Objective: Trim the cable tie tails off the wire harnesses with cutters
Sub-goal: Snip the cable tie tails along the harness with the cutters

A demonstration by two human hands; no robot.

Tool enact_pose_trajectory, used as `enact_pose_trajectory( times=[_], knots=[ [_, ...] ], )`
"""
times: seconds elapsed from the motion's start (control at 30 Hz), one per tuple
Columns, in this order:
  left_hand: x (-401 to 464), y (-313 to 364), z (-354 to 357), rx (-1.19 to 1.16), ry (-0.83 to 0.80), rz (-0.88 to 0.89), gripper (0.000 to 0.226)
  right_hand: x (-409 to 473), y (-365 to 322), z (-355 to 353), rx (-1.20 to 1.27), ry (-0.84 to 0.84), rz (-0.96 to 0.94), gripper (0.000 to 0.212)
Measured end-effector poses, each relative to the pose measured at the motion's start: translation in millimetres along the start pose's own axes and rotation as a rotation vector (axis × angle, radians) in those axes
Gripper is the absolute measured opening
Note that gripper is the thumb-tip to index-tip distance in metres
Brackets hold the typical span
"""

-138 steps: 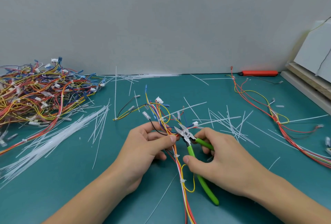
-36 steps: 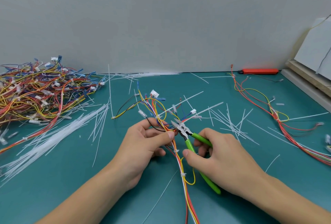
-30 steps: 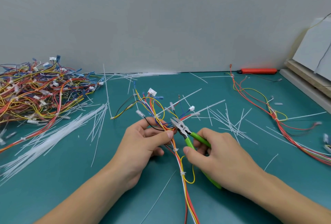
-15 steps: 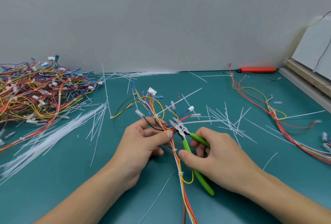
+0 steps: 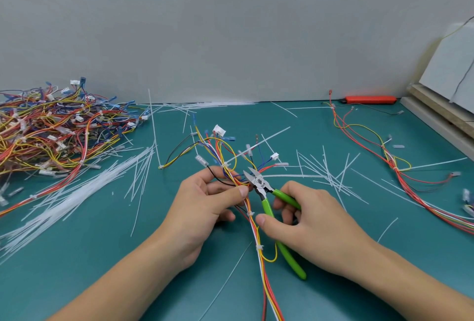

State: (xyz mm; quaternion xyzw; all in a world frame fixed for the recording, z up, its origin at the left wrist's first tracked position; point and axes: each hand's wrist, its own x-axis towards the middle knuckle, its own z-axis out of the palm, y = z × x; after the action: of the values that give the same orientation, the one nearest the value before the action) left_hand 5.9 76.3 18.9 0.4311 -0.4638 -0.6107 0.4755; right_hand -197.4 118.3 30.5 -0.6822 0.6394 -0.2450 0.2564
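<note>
Nearest the camera, the right hand [image 5: 311,228] has its fingers wrapped round the green handles of the cutters [image 5: 266,200], whose blades stand slightly apart beside the wires. The left hand [image 5: 202,208] pinches the wire harness [image 5: 257,238] between thumb and fingers, just above a trimmed white tie. Cut tie tails [image 5: 331,177] lie scattered on the teal tabletop [image 5: 77,256] beyond. Farther left sits a pile of harnesses [image 5: 51,131]; far right, an orange tool [image 5: 369,99] lies against the wall.
</note>
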Motion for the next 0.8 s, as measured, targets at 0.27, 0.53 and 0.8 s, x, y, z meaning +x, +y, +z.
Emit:
enact_pose_trajectory(
  times=[0.27, 0.53, 0.8],
  knots=[
    [-0.9, 1.2, 0.0, -0.003, -0.009, 0.003, 0.039, 1.2, 1.2, -0.1, -0.031, -0.009, -0.003, 0.056],
    [-0.9, 2.1, 0.1, -0.001, -0.01, -0.012, 0.035, 4.0, 5.0, -1.6, -0.027, -0.076, -0.075, 0.033],
    [-1.3, 2.0, 0.4, -0.002, -0.006, -0.013, 0.03, 3.2, 3.6, -2.8, -0.014, -0.032, -0.026, 0.042]
  ],
)
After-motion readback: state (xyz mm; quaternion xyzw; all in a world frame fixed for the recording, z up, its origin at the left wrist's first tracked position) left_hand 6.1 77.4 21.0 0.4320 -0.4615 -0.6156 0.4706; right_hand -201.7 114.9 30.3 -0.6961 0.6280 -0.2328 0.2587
